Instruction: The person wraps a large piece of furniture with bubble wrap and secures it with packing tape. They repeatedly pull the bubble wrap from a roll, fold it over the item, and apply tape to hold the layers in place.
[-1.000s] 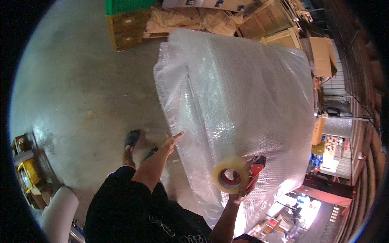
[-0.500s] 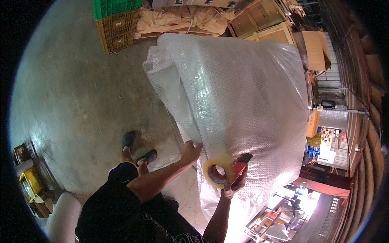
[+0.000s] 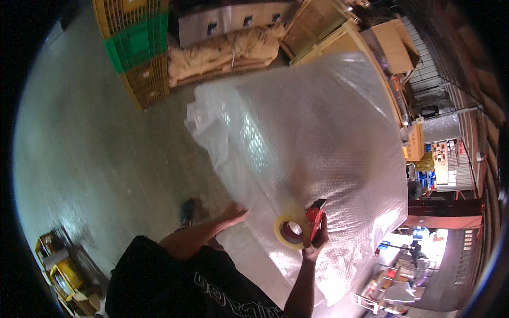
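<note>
Right grip: closed around a red tape dispenser, the clear, yellowish tape roll projecting to the left; this hold presumably keeps the roll unobstructed by the fingers. Left grip: at the near left edge of the bubble wrap, probably placed there to control the loose margin; blur prevents telling whether its fingers are closed. The bubble wrap spreads in front of the person, draped over a broad form that cannot be made out, its far left corner bunched in folds. Nearer the body, a black shirt bears large, pale outlined lettering, partly cut by folds. Beyond the wrap, a green crate stands among yellow-brown crates, stacked presumably to save floor; their small pale labels are illegible. At right, an orange-brown carton carries dark printed characters.
</note>
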{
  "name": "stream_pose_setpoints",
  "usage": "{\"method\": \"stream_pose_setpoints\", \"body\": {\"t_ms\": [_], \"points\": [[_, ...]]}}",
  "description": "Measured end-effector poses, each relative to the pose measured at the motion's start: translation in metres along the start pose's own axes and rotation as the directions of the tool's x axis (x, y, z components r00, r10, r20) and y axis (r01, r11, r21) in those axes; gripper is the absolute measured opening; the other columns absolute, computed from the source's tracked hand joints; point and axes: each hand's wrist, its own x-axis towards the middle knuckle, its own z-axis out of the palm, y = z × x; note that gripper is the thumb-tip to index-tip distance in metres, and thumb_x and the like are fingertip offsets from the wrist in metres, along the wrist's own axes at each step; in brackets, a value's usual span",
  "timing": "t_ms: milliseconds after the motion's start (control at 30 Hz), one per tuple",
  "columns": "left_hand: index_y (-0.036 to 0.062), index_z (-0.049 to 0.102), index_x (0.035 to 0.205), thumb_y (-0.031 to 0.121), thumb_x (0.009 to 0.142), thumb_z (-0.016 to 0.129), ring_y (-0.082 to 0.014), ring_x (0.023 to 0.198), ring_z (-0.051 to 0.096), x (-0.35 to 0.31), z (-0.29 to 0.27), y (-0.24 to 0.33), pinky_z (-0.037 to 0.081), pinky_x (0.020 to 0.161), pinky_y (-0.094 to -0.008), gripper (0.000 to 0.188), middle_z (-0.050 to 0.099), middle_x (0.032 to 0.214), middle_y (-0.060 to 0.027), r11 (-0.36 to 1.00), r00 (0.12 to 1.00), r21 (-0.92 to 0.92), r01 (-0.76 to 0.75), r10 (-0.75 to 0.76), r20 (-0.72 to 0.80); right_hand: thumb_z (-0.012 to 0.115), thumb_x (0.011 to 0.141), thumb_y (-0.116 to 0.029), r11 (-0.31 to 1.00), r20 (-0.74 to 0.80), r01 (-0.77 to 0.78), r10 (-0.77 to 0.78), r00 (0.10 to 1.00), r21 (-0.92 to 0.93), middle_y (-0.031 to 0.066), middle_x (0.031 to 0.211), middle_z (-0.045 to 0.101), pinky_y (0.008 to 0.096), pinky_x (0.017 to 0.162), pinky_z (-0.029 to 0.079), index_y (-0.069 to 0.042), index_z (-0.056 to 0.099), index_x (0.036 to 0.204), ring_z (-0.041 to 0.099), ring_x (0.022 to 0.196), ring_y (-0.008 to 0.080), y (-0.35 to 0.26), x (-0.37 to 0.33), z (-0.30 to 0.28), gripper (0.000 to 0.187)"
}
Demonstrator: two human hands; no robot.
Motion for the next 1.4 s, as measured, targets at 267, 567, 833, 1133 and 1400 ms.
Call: {"method": "stream_pose_setpoints", "body": {"t_ms": [267,567,833,1133,1400], "points": [[0.0043,0.021,0.156,0.038,0.07,0.09,-0.0419,0.14,0.033,-0.002,-0.228,-0.001,0.031,0.115,-0.0557,0.115,0.028,0.155,-0.0236,0.939,0.757,0.342,-0.026,0.242,-0.607,0.09,0.068,-0.048,0.949,-0.344,0.112,-0.215,0.914,-0.295,0.0214,0.137,0.055,0.0397,0.101,0.047,0.014,0.031,0.149,0.053,0.128,0.029,-0.097,0.013,-0.022,0.118],[0.011,0.064,0.124,0.022,0.084,0.076,-0.0307,0.134,0.052,0.12,-0.35,0.167,0.044,0.109,-0.0502,0.044,0.055,0.142,-0.011,0.183,0.606,0.83,-0.527,0.765,0.216,0.091,0.058,-0.02,0.339,-0.249,-0.078,-0.496,0.832,-0.937,0.0205,0.109,0.065,0.0477,0.079,0.055,-0.003,0.044,0.148,0.066,0.094,0.0398,-0.123,0.116,-0.056,0.103],[0.0113,0.067,0.118,0.017,0.087,0.069,-0.0311,0.114,0.068,0.092,-0.385,0.129,0.059,0.09,-0.0457,0.032,0.069,0.123,-0.0094,0.262,0.627,0.732,-0.629,0.727,0.279,0.084,0.064,-0.012,0.669,-0.397,0.001,-0.442,0.805,-0.744,0.0228,0.143,0.054,0.0433,0.107,0.046,-0.001,0.042,0.149,0.055,0.13,0.0355,-0.055,0.176,-0.067,0.095],[0.0197,0.045,0.149,0.028,0.087,0.068,-0.0267,0.143,0.041,0.123,-0.393,0.127,0.041,0.113,-0.0451,0.067,0.04,0.157,-0.0088,0.308,0.763,0.763,-0.568,0.545,0.347,0.067,0.09,-0.037,0.803,0.057,0.023,0.014,0.998,-0.596,0.0149,0.159,0.035,0.0437,0.121,0.02,-0.014,0.025,0.159,0.025,0.149,0.0124,-0.139,0.233,0.046,0.084],[0.0081,0.06,0.133,0.011,0.081,0.068,-0.0303,0.118,0.064,0.156,-0.448,0.047,0.052,0.098,-0.0443,0.054,0.064,0.132,-0.0142,0.644,0.798,0.493,-0.585,0.566,0.207,0.078,0.083,-0.026,-0.138,0.021,-0.003,-0.166,0.986,-0.99,0.0122,0.144,0.049,0.048,0.109,0.042,-0.023,0.041,0.151,0.05,0.132,0.032,-0.029,0.271,0.135,0.078]]}}
